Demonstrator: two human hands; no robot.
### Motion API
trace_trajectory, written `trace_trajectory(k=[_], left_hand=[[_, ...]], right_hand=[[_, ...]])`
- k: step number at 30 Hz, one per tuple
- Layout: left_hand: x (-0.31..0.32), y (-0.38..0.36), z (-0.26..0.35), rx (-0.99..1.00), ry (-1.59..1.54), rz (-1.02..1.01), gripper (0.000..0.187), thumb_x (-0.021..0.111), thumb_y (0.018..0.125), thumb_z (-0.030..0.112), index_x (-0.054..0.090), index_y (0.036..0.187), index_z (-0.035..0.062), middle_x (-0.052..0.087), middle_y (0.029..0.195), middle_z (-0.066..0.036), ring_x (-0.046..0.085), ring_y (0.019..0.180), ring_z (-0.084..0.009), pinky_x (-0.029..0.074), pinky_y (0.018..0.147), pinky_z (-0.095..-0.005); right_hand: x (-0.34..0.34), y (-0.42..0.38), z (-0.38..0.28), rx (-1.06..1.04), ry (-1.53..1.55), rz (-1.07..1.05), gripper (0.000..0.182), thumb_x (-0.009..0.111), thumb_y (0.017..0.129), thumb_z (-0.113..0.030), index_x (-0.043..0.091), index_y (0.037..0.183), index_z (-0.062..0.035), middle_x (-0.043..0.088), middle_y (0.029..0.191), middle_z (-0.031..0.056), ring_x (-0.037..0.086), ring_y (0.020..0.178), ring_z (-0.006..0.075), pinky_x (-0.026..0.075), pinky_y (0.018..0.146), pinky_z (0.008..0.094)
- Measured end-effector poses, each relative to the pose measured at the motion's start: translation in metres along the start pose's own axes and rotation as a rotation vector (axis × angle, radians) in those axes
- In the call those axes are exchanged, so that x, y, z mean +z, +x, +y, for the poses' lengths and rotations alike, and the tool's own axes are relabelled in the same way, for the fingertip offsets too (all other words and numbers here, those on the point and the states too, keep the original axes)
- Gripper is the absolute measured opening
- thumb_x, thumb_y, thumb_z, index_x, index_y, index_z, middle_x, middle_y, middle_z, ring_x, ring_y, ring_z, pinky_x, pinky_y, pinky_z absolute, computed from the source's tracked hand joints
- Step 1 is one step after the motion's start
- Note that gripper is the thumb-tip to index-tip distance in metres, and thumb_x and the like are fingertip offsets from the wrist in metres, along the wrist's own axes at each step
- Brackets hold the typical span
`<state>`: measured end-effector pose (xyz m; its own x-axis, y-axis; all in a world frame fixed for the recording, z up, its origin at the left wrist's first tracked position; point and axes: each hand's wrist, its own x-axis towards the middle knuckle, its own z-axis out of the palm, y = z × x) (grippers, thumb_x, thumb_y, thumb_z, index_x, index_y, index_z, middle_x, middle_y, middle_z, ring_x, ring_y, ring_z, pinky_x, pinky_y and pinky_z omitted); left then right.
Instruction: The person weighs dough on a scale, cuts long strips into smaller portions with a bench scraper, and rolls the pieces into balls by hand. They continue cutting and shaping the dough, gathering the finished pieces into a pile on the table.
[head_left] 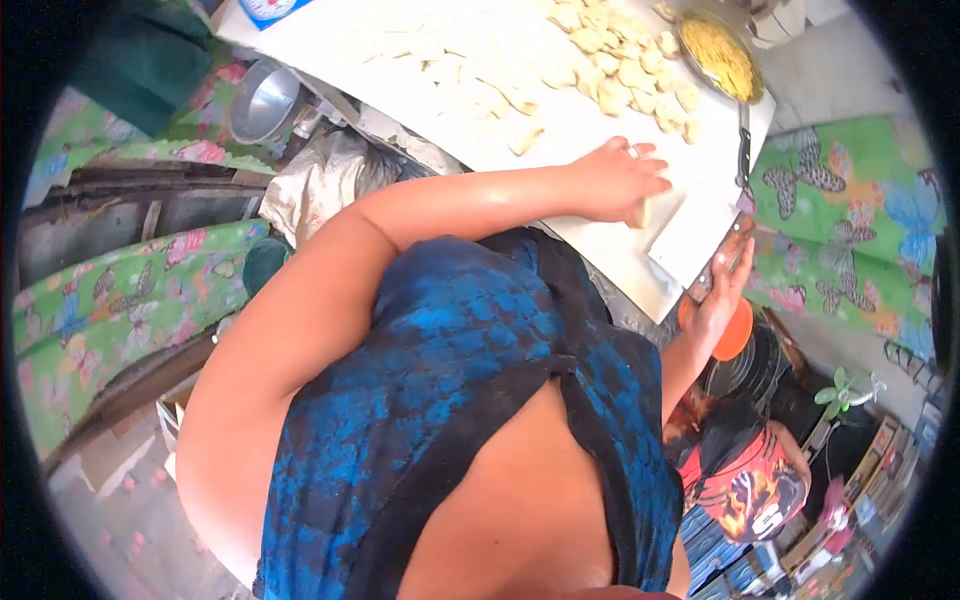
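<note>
My left hand rests palm down over the white tabletop, fingers apart, with a ring on one finger. A small pale piece shows at its lower edge; whether the hand touches it is unclear. My right hand, fingers stretched, is at the right edge of a white rectangular slab. I cannot make out anything in its grip. Many flat, pale dough-like pieces lie beyond my left hand, and more are scattered farther left.
A pan of yellow shreds stands at the table's far right corner, its black handle toward me. An orange container is below my right hand. A metal bowl is left of the table. Another person in a red top is at lower right.
</note>
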<state>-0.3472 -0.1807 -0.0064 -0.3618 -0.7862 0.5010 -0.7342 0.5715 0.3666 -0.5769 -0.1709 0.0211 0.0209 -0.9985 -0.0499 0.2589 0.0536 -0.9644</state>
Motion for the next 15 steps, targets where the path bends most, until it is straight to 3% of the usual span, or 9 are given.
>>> trace_trajectory(k=[1, 3, 7, 9, 10, 11, 15], left_hand=[[0.003, -0.001, -0.002, -0.010, 0.014, 0.005, 0.021, 0.064, 0.077, 0.023, 0.064, 0.092, 0.0090, 0.056, 0.115, -0.007, 0.050, 0.111, -0.0270, 0.032, 0.093, -0.0531], [0.001, 0.000, 0.001, -0.067, -0.054, -0.340, 0.023, 0.064, 0.076, 0.023, 0.063, 0.093, 0.0084, 0.060, 0.109, -0.008, 0.053, 0.107, -0.0276, 0.032, 0.095, -0.0498], [-0.013, 0.014, -0.019, -0.237, -0.191, -0.449, 0.021, 0.063, 0.079, 0.022, 0.063, 0.094, 0.0075, 0.064, 0.094, -0.009, 0.059, 0.095, -0.0237, 0.039, 0.088, -0.0414], [-0.027, 0.021, -0.036, -0.361, -0.730, -0.069, 0.017, 0.060, 0.084, 0.021, 0.062, 0.092, 0.0062, 0.064, 0.080, -0.006, 0.061, 0.080, -0.0167, 0.044, 0.073, -0.0312], [-0.042, 0.024, -0.037, -0.585, -0.913, -0.041, 0.016, 0.057, 0.089, 0.021, 0.061, 0.092, 0.0057, 0.063, 0.081, -0.004, 0.059, 0.077, -0.0116, 0.045, 0.064, -0.0263], [-0.065, 0.028, -0.038, -0.715, -1.063, -0.043, 0.017, 0.057, 0.090, 0.022, 0.058, 0.098, 0.0066, 0.060, 0.081, -0.003, 0.060, 0.076, -0.0126, 0.045, 0.066, -0.0271], [-0.102, 0.016, -0.048, -0.799, -1.239, 0.027, 0.019, 0.055, 0.091, 0.022, 0.055, 0.105, 0.0086, 0.059, 0.084, -0.003, 0.059, 0.075, -0.0142, 0.045, 0.064, -0.0269]], right_hand=[[0.000, 0.000, 0.007, -0.006, 0.017, -0.011, 0.066, 0.051, 0.087, -0.001, 0.020, 0.145, -0.0061, 0.032, 0.145, 0.0140, 0.040, 0.128, 0.0262, 0.037, 0.103, 0.0380], [-0.003, 0.001, 0.020, -0.005, -0.015, 0.016, 0.065, 0.051, 0.088, -0.002, 0.020, 0.145, -0.0050, 0.032, 0.144, 0.0136, 0.040, 0.128, 0.0254, 0.036, 0.104, 0.0378], [-0.004, 0.002, 0.026, 0.022, 0.063, 0.020, 0.065, 0.053, 0.087, -0.003, 0.021, 0.144, -0.0045, 0.037, 0.141, 0.0132, 0.042, 0.126, 0.0251, 0.037, 0.103, 0.0368], [-0.006, 0.004, 0.025, 0.022, 0.045, 0.008, 0.066, 0.054, 0.087, -0.004, 0.021, 0.144, -0.0049, 0.038, 0.140, 0.0131, 0.043, 0.125, 0.0252, 0.037, 0.103, 0.0368], [-0.007, 0.006, 0.025, 0.017, 0.027, -0.007, 0.066, 0.054, 0.087, -0.004, 0.021, 0.144, -0.0053, 0.038, 0.140, 0.0130, 0.044, 0.124, 0.0253, 0.037, 0.103, 0.0369], [-0.008, 0.007, 0.025, 0.020, 0.030, -0.008, 0.066, 0.054, 0.087, -0.004, 0.021, 0.144, -0.0053, 0.038, 0.140, 0.0130, 0.044, 0.124, 0.0253, 0.037, 0.103, 0.0369], [-0.010, 0.013, 0.029, 0.049, 0.054, -0.016, 0.067, 0.056, 0.087, -0.005, 0.022, 0.144, -0.0067, 0.038, 0.140, 0.0131, 0.044, 0.124, 0.0256, 0.038, 0.102, 0.0376]])
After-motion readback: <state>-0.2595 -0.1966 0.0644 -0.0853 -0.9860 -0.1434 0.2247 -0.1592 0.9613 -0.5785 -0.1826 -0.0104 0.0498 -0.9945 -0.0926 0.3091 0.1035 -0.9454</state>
